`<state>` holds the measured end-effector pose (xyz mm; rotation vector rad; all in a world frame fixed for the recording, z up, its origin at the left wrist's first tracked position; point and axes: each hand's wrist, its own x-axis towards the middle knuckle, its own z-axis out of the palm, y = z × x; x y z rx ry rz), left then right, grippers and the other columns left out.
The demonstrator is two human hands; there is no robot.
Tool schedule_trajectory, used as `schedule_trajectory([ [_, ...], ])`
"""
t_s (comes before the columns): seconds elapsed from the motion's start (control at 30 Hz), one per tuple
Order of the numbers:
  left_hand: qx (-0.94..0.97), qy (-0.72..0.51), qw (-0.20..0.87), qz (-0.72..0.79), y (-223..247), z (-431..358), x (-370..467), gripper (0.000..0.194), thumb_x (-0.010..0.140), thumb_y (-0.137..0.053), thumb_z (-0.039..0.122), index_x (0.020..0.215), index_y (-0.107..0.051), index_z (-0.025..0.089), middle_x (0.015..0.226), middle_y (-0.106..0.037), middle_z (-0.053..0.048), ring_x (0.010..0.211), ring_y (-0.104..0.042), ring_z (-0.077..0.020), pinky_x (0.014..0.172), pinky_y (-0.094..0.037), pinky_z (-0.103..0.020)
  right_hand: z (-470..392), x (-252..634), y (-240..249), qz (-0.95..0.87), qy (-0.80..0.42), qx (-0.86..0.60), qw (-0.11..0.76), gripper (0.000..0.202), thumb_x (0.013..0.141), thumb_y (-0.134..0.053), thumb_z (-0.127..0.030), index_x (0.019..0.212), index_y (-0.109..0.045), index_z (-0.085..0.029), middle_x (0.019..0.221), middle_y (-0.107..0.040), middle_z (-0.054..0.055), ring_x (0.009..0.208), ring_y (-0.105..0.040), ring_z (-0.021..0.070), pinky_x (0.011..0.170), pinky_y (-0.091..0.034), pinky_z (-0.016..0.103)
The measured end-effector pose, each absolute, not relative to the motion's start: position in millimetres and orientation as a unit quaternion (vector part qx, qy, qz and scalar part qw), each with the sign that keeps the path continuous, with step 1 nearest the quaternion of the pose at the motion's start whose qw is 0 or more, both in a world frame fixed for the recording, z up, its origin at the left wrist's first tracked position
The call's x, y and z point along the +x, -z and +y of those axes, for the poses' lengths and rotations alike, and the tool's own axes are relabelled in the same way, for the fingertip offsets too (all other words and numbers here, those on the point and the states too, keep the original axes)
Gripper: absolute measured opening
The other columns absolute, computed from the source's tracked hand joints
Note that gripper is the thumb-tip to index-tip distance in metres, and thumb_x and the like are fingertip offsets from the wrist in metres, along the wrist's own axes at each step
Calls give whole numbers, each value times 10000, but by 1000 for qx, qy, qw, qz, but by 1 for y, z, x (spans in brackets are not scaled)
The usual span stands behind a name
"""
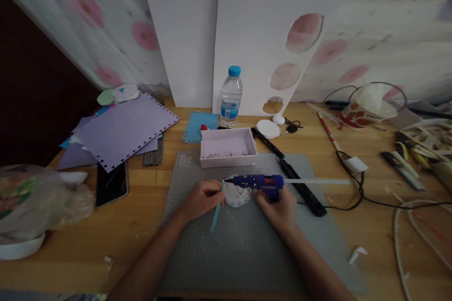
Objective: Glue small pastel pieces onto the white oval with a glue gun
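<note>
My right hand is closed round the handle of a dark blue hot glue gun. A long whitish glue stick juts from its back end, and its nozzle points left. At the nozzle tip, my left hand pinches a narrow teal strip that hangs down toward me. Under the gun lies a round white disc with a patterned edge, partly hidden by the gun. Whether the strip touches the disc, I cannot tell. All this is over a grey cutting mat.
Behind the mat's back edge sit a pale pink box and a water bottle. A black utility knife and a marker lie right. Cables cross the right side. Purple paper sheets and a phone lie left.
</note>
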<state>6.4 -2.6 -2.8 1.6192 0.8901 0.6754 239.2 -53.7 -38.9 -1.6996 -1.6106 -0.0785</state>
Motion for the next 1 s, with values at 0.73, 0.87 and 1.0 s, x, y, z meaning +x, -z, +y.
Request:
schedule_trajectory([
  [0.73, 691, -279, 553, 372, 3, -3, 7, 259, 763, -502, 133, 523, -600, 130, 597, -542, -5, 624, -531, -115, 570, -360, -198, -52, 241, 37, -632, 58, -664, 395, 151, 726, -569, -359, 708, -562, -209, 521, -527, -35, 431, -488, 141, 441, -384, 256],
  [0.87, 695, -273, 545, 381, 2, -3, 7, 260, 761, -504, 139, 518, -596, 133, 591, -538, -5, 620, -528, -118, 562, -353, -199, -53, 241, 37, -630, 51, -671, 388, 150, 723, -562, -362, 734, -568, -212, 526, -531, -39, 446, -493, 142, 456, -394, 256],
  [1.0, 700, -271, 546, 372, 1, -4, 7, 265, 764, -501, 144, 514, -586, 129, 584, -531, -6, 607, -524, -115, 558, -350, -201, -55, 243, 41, -633, 46, -669, 388, 158, 730, -565, -363, 762, -573, -208, 541, -538, -34, 462, -503, 147, 462, -396, 256],
])
